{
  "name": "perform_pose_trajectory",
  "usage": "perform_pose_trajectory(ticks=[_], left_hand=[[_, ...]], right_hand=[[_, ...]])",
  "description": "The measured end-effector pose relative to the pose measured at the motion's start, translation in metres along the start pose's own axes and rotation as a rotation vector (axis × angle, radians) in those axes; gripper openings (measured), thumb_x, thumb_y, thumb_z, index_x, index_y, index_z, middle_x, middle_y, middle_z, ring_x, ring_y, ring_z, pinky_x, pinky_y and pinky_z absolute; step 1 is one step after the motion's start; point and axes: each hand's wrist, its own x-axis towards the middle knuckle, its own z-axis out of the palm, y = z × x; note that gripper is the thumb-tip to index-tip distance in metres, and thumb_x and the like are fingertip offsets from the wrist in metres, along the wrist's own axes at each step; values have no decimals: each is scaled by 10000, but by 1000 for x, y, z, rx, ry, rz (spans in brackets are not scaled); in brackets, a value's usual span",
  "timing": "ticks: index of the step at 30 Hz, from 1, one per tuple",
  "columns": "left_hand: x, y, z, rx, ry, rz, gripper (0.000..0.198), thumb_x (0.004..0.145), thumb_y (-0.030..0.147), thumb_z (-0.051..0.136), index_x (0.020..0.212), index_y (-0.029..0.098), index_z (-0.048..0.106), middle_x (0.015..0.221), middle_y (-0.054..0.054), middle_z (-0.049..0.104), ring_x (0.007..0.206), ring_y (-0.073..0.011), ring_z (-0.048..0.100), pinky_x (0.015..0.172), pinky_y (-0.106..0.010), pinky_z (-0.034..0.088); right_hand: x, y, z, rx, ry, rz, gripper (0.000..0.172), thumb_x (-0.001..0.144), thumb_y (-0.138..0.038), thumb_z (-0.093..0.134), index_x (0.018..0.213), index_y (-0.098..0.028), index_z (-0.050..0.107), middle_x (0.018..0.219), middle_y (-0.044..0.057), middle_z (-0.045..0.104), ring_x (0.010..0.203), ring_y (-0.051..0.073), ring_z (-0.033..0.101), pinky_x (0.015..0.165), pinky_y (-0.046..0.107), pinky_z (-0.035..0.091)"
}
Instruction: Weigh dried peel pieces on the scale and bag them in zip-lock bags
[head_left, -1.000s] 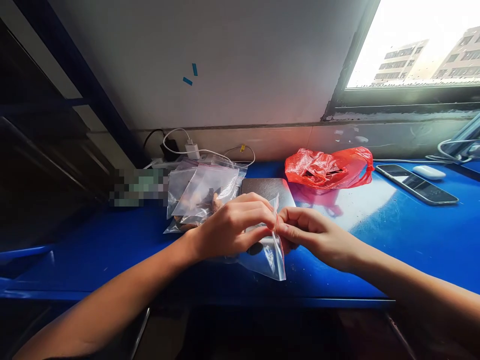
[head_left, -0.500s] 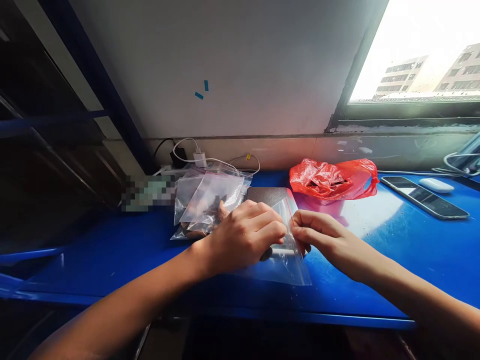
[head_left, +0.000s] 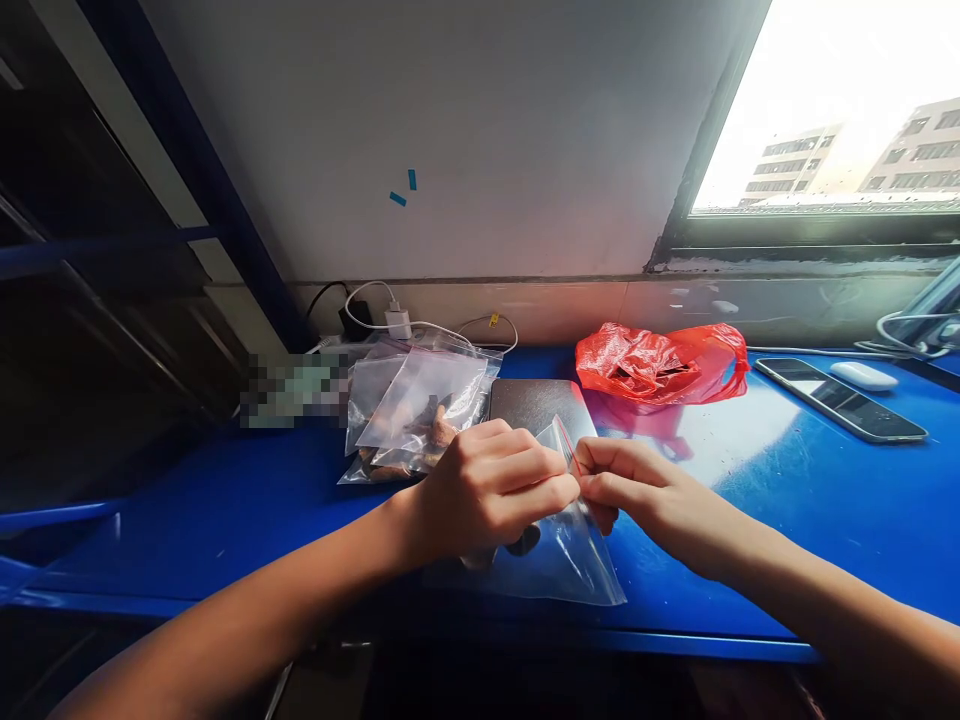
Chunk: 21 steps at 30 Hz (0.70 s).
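Note:
A clear zip-lock bag [head_left: 581, 565] with a red strip along its mouth hangs between my two hands. My left hand [head_left: 506, 490] is closed on the bag's upper edge, its fingertips mostly turned from view. Pinching the red zip strip at the other side is my right hand [head_left: 622, 475]. Inside the lower part of the bag sits a dark, roundish item [head_left: 525, 540], partly behind my left hand; its kind cannot be made out. Behind the bag lies a flat dark-grey square object [head_left: 529, 400] on the blue table.
Clear zip bags [head_left: 420, 405] with brown pieces inside lie left of my hands. A red plastic bag [head_left: 660, 365] is at the back. Rightward lie a phone [head_left: 840, 400] and a white case [head_left: 864, 376]. A white charger [head_left: 397, 322] with cables stands by the wall.
Both hands have come slightly lower and nearer to me with the zip-lock bag, uncovering more of the grey square object. My left fingers have moved closer to my right fingertips along the bag's mouth.

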Motion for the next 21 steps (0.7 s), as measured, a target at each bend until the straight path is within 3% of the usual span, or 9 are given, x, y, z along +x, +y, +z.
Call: perform_pose_trajectory(ticks=[4,7,11,14,18,21], left_hand=[[2,3,-4,-17,-16,-21,140,914,72,493,863,129,611,767,-30,687,637,-117,614,594,-239,500],[5,4,-11,-5,-44,-105,116,898,71,528,881,143,617,921,-51,722,702,-113,645,638,-228,519],[6,3,-16,-62,-185,-118,159,910,50,479,848,157,579,830,-20,710,688,-117,649,622,-224,503],[3,0,-13,-112,-291,-185,156,957,101,440,882,163,562,751,3,675,628,-105,625,583,-216,470],[-3,-6,-10,-98,-408,-291,138,991,184,421,899,170,523,717,17,666,576,-114,617,522,-230,412],[-5,-12,-9,-69,-494,-346,114,986,215,427,902,178,496,680,18,652,557,-139,613,481,-236,363]], right_hand=[[6,3,-9,-241,202,-50,153,784,-242,453,642,-210,408,601,-47,414,578,106,386,529,263,273],[9,6,-17,-297,335,-95,168,794,-221,470,637,-211,409,589,-47,418,556,99,358,503,258,248],[2,0,-15,-312,183,-228,95,885,-252,526,807,-198,520,710,-26,541,638,104,443,569,245,346],[-7,-8,-10,-346,26,-296,162,953,-319,508,855,-198,554,794,-11,567,708,108,471,642,247,387],[-12,-13,-13,-383,-134,-230,326,990,-412,457,773,-186,545,780,-6,525,731,114,470,660,256,385],[-12,-14,-19,-338,-115,-162,437,987,-509,414,739,-176,547,775,8,530,731,126,488,665,272,401]])
